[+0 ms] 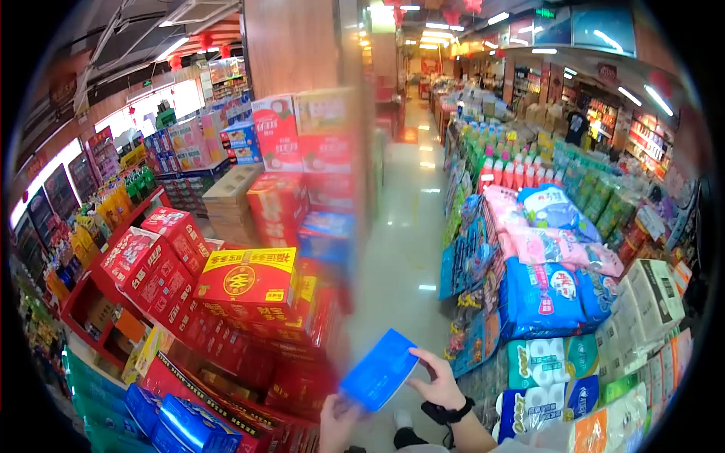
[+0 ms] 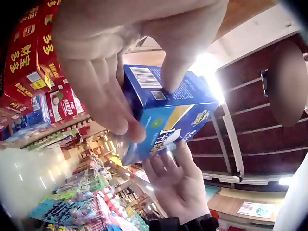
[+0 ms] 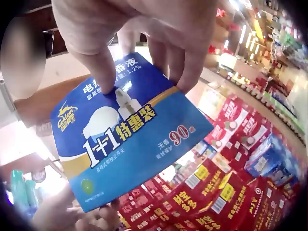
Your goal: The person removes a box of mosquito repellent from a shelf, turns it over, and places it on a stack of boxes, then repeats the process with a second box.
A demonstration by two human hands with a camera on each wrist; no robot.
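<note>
Both hands hold a small blue cardboard box in front of the body, low in the head view. Its printed front, with a white plug-in device, a small bottle and "1+1", shows in the right wrist view on the box. My left hand grips one end, thumb on the barcode side and fingers across another face in the left wrist view. At the opposite end my right hand, with a black band on its wrist, pinches the box between thumb and fingers. The box is tilted.
Stacked red and yellow gift cartons rise on the left, with blue boxes lower down. On the right, a display holds blue packs, tissue rolls and bottles. A shiny aisle floor runs between them, beside a wood-panelled pillar.
</note>
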